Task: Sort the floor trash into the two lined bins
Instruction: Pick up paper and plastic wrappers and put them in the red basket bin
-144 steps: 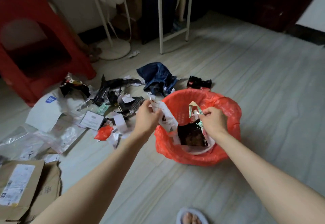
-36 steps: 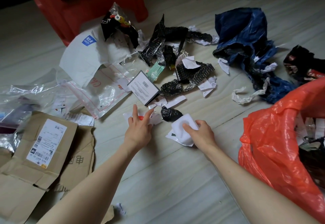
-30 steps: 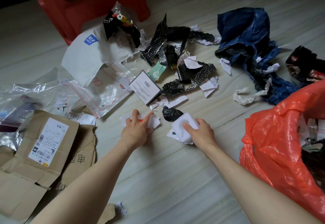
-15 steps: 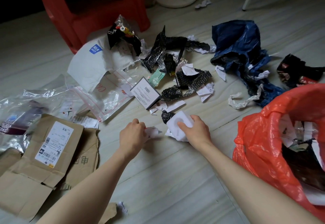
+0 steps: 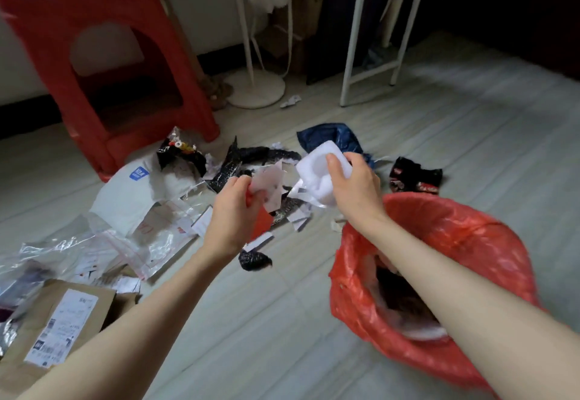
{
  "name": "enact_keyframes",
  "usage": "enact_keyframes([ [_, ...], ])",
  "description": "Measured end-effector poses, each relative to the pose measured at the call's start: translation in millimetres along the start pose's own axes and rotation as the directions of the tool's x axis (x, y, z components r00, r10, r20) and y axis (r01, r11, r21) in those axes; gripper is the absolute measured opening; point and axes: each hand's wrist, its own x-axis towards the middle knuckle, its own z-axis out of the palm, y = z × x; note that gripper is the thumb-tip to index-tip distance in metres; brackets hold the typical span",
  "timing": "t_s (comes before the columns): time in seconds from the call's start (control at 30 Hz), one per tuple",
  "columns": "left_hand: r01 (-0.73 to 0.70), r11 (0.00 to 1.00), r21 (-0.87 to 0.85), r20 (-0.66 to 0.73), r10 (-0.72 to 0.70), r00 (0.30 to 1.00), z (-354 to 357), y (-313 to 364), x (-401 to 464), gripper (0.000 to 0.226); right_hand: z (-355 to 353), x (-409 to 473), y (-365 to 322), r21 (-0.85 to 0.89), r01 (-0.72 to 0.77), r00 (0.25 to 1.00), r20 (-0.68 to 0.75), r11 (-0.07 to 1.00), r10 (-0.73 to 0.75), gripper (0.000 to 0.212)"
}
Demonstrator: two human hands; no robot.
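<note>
Pale plank floor (image 5: 470,135); right hand (image 5: 357,192) grips moulded white foam (image 5: 317,170).

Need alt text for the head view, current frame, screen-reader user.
A person's right hand holds a white foam tray and the left hand grips paper scraps, both raised beside a red-lined bin. Bags, wrappers and cardboard litter the floor by a red stool.

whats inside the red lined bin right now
Inside the red plastic-lined bin: dark crumpled trash and white scraps. The right forearm covers the rest.
</note>
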Motion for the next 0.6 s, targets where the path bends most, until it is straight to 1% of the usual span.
enact_keyframes([
  [0.03, -0.045, 0.999, -0.013, -0.015, 0.045, 0.999, 0, 21, 3, 0.047, -21, -1, 3, 0.002, -0.008, 0.998, -0.059, 1.0, 0.008, 0.041],
  [0.07, -0.088, 0.996, -0.03, -0.014, 0.088, 0.996, 3, 44, 3, 0.044, -44, -4, 10, 0.006, -0.015, 0.992, -0.121, 1.0, 0.015, 0.041],
  [0.17, -0.224, 0.974, -0.034, 0.029, 0.225, 0.974, 22, 101, -7, 0.016, -99, -12, 38, 0.017, -0.07, 0.959, -0.273, 0.997, 0.072, 0.043],
  [0.23, -0.366, 0.931, -0.001, 0.051, 0.366, 0.929, 43, 133, -22, 0.014, -131, -18, 61, 0.047, -0.131, 0.928, -0.344, 0.99, 0.14, 0.045],
  [0.3, -0.508, 0.86, 0.052, 0.107, 0.501, 0.859, 69, 153, -38, 0.014, -155, -23, 84, 0.074, -0.191, 0.899, -0.387, 0.979, 0.205, 0.045],
  [0.33, -0.559, 0.825, 0.082, 0.153, 0.544, 0.825, 83, 160, -46, 0.012, -164, -24, 95, 0.09, -0.217, 0.889, -0.392, 0.972, 0.235, 0.045],
  [0.37, -0.586, 0.801, 0.122, 0.222, 0.554, 0.803, 100, 163, -55, 0.009, -170, -26, 106, 0.109, -0.233, 0.882, -0.394, 0.966, 0.257, 0.045],
  [0.4, -0.59, 0.79, 0.164, 0.344, 0.515, 0.785, 114, 165, -64, 0.011, -173, -26, 115, 0.131, -0.233, 0.878, -0.397, 0.964, 0.266, 0.045],
  [0.43, -0.583, 0.781, 0.223, 0.486, 0.43, 0.761, 126, 166, -71, 0.017, -175, -26, 122, 0.143, -0.223, 0.875, -0.407, 0.964, 0.263, 0.045],
  [0.47, -0.582, 0.763, 0.282, 0.655, 0.29, 0.698, 136, 165, -77, 0.026, -176, -27, 129, 0.143, -0.22, 0.871, -0.417, 0.965, 0.26, 0.045],
  [0.5, -0.599, 0.732, 0.324, 0.779, 0.153, 0.608, 142, 164, -81, 0.034, -176, -27, 133, 0.125, -0.219, 0.871, -0.422, 0.968, 0.251, 0.045],
  [0.53, -0.629, 0.704, 0.331, 0.851, 0.066, 0.521, 145, 164, -83, 0.042, -173, -27, 137, 0.109, -0.219, 0.875, -0.417, 0.97, 0.245, 0.044],
  [0.57, -0.648, 0.697, 0.305, 0.873, 0.066, 0.482, 147, 162, -85, 0.045, -171, -27, 141, 0.11, -0.218, 0.881, -0.405, 0.97, 0.244, 0.042],
  [0.6, -0.666, 0.695, 0.27, 0.866, 0.127, 0.483, 148, 159, -86, 0.042, -166, -28, 146, 0.131, -0.223, 0.89, -0.377, 0.966, 0.256, 0.04],
])
